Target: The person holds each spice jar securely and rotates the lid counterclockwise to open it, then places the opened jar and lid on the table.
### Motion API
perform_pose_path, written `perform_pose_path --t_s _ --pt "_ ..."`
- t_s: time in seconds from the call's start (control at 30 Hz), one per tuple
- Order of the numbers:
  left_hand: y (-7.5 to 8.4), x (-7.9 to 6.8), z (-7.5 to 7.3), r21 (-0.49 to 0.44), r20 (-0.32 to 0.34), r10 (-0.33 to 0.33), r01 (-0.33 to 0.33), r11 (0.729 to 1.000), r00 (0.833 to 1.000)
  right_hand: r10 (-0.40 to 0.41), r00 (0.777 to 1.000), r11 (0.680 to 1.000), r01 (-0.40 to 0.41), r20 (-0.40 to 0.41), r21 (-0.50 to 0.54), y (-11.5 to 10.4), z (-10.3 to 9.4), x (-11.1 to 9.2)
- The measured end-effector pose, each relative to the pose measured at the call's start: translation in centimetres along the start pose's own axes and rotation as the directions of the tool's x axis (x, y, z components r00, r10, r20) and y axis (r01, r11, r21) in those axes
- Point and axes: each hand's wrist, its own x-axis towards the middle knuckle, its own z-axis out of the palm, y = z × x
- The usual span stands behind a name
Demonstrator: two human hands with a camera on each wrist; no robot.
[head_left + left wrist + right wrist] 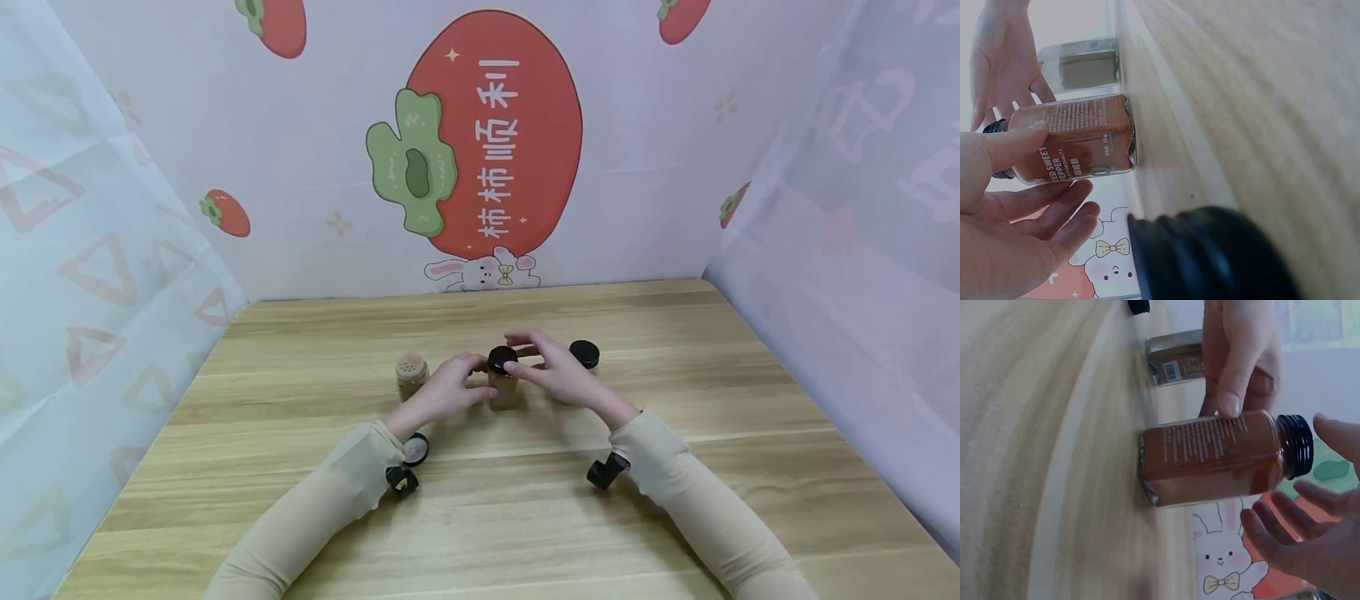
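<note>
A spice jar point(505, 393) of red sweet pepper powder with a black screw cap point(1299, 447) stands upright on the table. My left hand point(452, 387) holds it from the left, the thumb point(1019, 147) lying along its side near the printed label. Some of the left fingers stay hidden behind the jar. From the right, my right hand point(555, 369) reaches around the cap, fingers spread and bent, thumb and fingertips close about it. In the right wrist view a gap shows between the right thumb point(1335, 434) and the cap.
To the left stands an uncapped jar point(411, 375) with a perforated shaker top. Its loose black cap point(416, 449) lies near my left wrist. Behind my right hand is another black-capped jar point(584, 354). A printed cloth backdrop point(637, 167) rises at the table's point(480, 533) far edge.
</note>
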Motion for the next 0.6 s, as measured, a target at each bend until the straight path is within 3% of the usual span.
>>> perform_pose_path --t_s 0.23,0.6 --pt "-0.1 0.0 0.0 0.008 0.001 0.003 -0.003 1.000 1.000 0.023 0.993 1.000 -0.021 -0.115 0.013 -0.3 1.1 -0.4" --pt "0.1 -0.2 -0.1 -0.001 -0.007 0.005 -0.005 1.000 1.000 0.052 0.988 0.996 -0.041 -0.144 0.081 -0.1 1.8 -0.1"
